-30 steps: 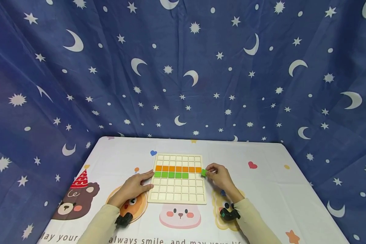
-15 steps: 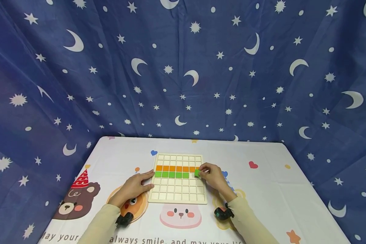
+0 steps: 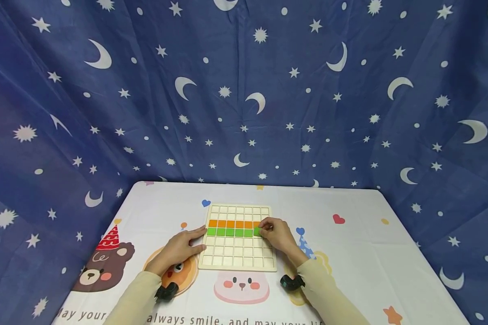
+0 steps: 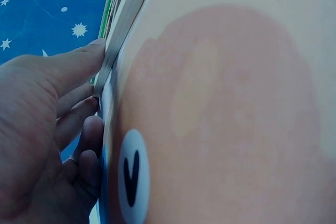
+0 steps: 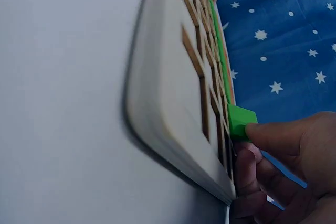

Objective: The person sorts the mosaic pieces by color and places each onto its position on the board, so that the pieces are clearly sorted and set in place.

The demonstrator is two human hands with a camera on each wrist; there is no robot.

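A pale wooden grid board (image 3: 237, 261) lies on the table, with a row of orange tiles (image 3: 230, 224) and, just below it, a row of green tiles (image 3: 230, 232). My left hand (image 3: 180, 248) rests at the board's left edge, thumb and fingertips against its side; the left wrist view shows the fingers (image 4: 79, 66) along that edge. Between thumb and fingers, my right hand (image 3: 279, 234) pinches a green square tile (image 5: 240, 119). That tile stands tilted over the cell at the right end of the green row. The right hand covers the board's right-hand cells there.
A white tablecloth (image 3: 341, 257) printed with cartoon animals and lettering covers the table. Behind it hangs a dark blue curtain (image 3: 244, 99) with moons and stars. Each wrist wears a small black device, one on the left (image 3: 167, 292) and one on the right (image 3: 292, 282).
My right hand has moved left with the green tile, from beside the board's right edge to the end of the green row. My left hand has stayed at the board's left edge.
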